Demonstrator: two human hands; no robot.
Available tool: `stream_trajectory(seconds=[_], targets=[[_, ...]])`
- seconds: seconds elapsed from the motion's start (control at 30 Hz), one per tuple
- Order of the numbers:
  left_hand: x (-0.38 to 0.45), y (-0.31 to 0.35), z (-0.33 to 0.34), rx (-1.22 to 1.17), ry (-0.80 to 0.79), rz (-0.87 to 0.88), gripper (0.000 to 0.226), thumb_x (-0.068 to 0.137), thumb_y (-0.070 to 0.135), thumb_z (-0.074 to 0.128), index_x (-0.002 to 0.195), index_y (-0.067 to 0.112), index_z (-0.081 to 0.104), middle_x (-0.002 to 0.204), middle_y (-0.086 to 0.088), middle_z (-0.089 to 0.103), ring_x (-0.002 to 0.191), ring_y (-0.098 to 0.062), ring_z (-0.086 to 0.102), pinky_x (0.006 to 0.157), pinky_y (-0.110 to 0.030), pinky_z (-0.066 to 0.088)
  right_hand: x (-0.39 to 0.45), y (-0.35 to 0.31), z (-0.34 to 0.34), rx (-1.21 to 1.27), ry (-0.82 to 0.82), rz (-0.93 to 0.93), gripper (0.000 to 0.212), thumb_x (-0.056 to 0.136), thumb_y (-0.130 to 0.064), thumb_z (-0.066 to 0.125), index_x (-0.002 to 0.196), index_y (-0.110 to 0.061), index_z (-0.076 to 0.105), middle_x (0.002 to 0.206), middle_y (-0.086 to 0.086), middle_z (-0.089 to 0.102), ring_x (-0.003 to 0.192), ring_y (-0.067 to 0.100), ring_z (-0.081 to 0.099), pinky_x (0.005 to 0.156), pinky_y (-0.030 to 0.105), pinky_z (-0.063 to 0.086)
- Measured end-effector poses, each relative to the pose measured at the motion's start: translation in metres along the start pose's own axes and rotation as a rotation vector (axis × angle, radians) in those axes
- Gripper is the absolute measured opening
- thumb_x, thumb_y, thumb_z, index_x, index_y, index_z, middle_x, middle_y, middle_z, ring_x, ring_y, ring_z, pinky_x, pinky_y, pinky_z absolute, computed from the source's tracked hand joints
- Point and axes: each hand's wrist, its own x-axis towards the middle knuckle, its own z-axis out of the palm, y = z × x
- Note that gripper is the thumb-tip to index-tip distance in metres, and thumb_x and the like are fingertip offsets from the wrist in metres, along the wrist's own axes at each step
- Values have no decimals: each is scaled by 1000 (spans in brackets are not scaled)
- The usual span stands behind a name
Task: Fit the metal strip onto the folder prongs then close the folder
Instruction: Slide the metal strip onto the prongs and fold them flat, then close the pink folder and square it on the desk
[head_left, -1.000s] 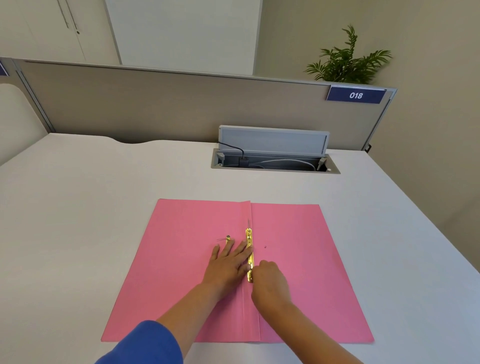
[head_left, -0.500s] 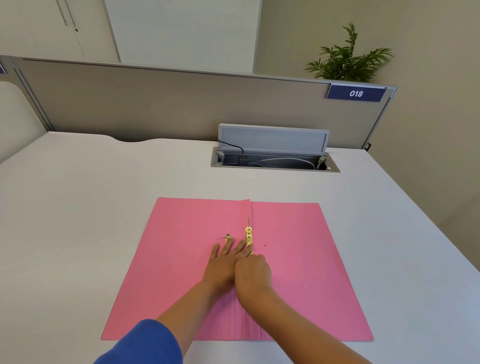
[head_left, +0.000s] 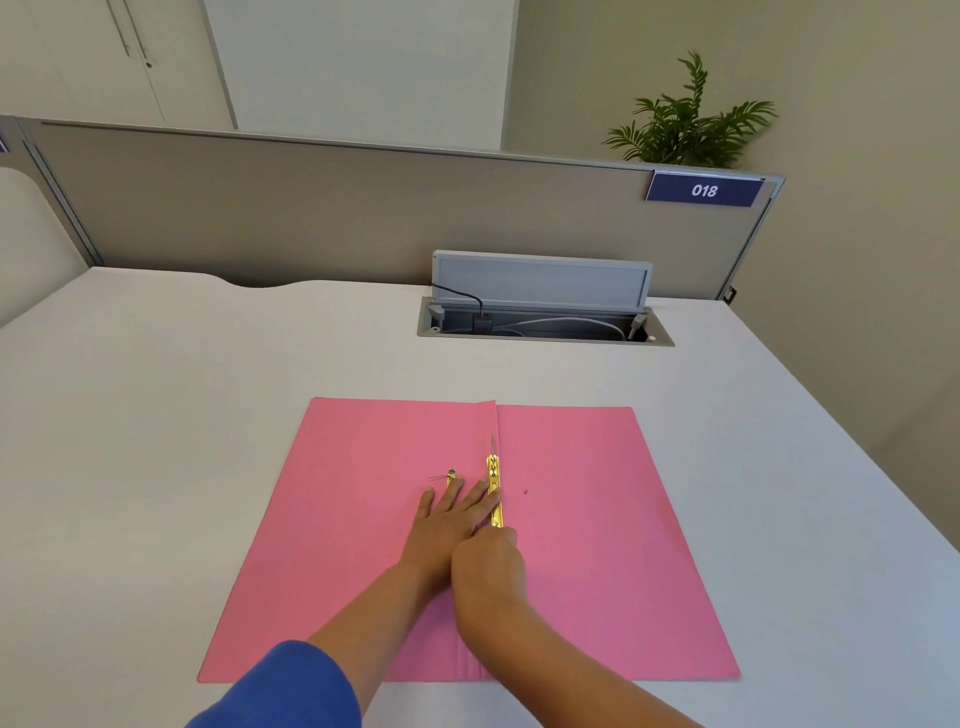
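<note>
- Left hand flat, fingers spread, pinning metal strip at folder spine.
- Right hand curled at strip's near end; grip unclear.
- Risk: far prong beyond fingertips springs up, strip skews.

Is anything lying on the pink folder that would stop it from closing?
Yes: both hands. The left hand lies flat on the open pink folder beside the gold metal strip, and the right hand presses at the strip's near end.
</note>
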Motion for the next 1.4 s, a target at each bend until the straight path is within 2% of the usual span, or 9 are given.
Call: stream_trajectory(seconds=[0.07,0.17,0.33,0.53,0.63,0.73,0.97,1.1,1.4], targets=[[1,0,0,-13,4,-6,54,98,35,30,147,35,9,160,10,3,148,-18,-7,120,-46,-4,-5,14,8,70,49,-26,48,99,-13,20,113,-19,65,102,-10,65,82,-4,55,47,8,12],[3,2,1,-38,13,-30,53,97,35,30,147,36,12,160,13,6,148,-16,-5,120,-47,-5,-17,14,14,66,16,-54,39,94,2,37,131,6,45,130,18,50,113,21,51,81,16,46],[2,1,1,-30,24,-22,52,97,38,29,147,37,13,160,13,6,148,-15,-6,120,-45,-5,-26,40,27,89,154,-73,45,9,-10,89,48,-2,69,44,7,56,41,15,57,27,17,37],[-1,1,2,-47,40,-16,52,98,39,27,146,37,11,159,14,5,148,-15,-7,120,-44,-6,-35,75,48,158,278,-124,41,68,-33,47,104,-34,66,89,-4,68,88,16,47,67,36,44],[-2,1,2,-63,35,-20,52,98,39,27,147,38,11,159,15,4,148,-14,-8,120,-44,-6,-42,86,61,148,278,-71,48,92,-49,24,137,-40,37,126,-4,62,134,19,28,111,41,10],[-2,1,1,-82,28,-27,51,98,39,28,146,38,12,159,15,5,148,-14,-7,121,-45,-6,-43,98,69,136,150,9,70,90,-60,8,149,-24,0,136,-14,51,146,10,-13,115,35,-10],[-7,2,-13,-437,139,-14,47,96,16,38,141,29,35,156,6,26,148,-16,7,120,-40,0,-34,113,62,102,-43,-37,90,78,-78,7,148,-22,-2,143,-9,34,144,13,-22,107,43,-8],[-18,-20,-32,-508,460,-242,45,92,10,45,136,22,46,147,-6,43,139,-24,32,117,-34,20,-22,110,46,294,-58,-107,112,42,-88,-15,132,-22,-24,143,-4,-33,110,-5,-58,94,40,-43],[-51,-97,-67,-382,373,-1071,58,82,38,56,127,5,41,130,-19,42,125,-35,34,104,-47,33,-1,107,31,280,-129,-97,144,21,-88,-26,149,-24,-7,144,-6,-34,144,20,-22,113,57,-13]])
